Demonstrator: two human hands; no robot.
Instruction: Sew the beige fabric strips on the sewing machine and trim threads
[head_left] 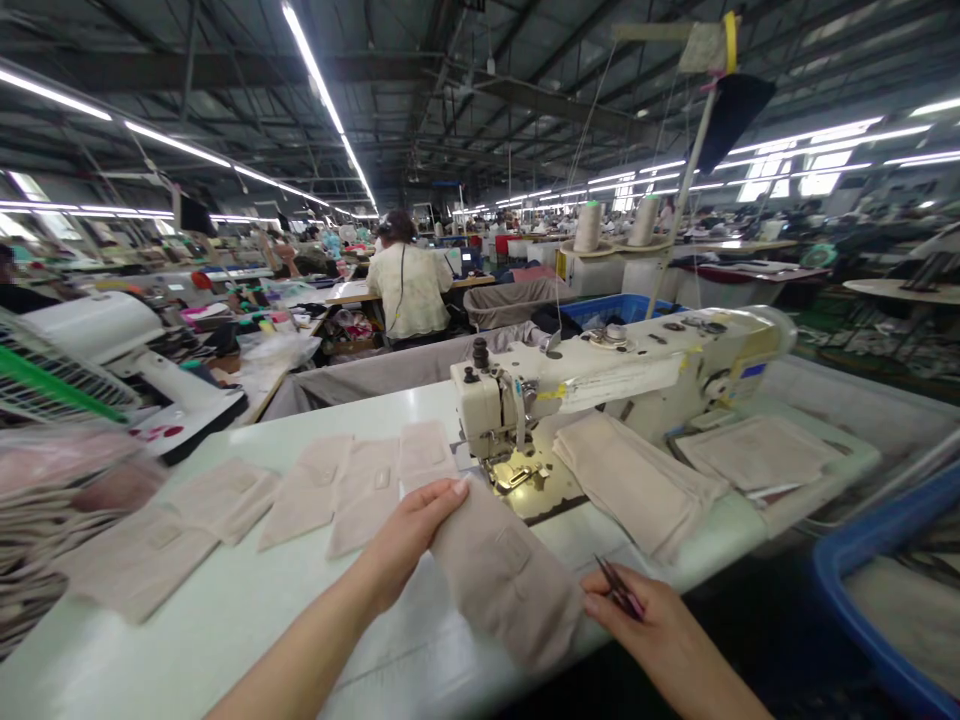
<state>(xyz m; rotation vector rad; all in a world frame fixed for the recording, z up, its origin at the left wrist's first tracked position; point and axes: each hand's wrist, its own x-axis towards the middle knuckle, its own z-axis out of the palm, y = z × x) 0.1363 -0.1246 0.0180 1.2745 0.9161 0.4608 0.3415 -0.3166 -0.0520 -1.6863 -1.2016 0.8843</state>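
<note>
My left hand (420, 535) pinches the upper left corner of a beige fabric piece (499, 570), which has a small stitched rectangle on it. The piece hangs tilted over the front of the table, before the sewing machine (487, 410). At its lower right edge is my right hand (634, 605), closed around small thread snips (619, 590) with dark blades pointing up and left. Whether the right fingers also grip the fabric edge, I cannot tell. A lit brass-coloured needle plate (525, 478) lies just beyond the piece.
Several beige pieces with stitched rectangles (307, 485) lie spread on the left of the table. A stack of beige fabric (637, 480) sits right of the needle. A blue basket (847, 590) stands at the right, a white fan (112, 350) at the left. A person (411, 280) sits ahead.
</note>
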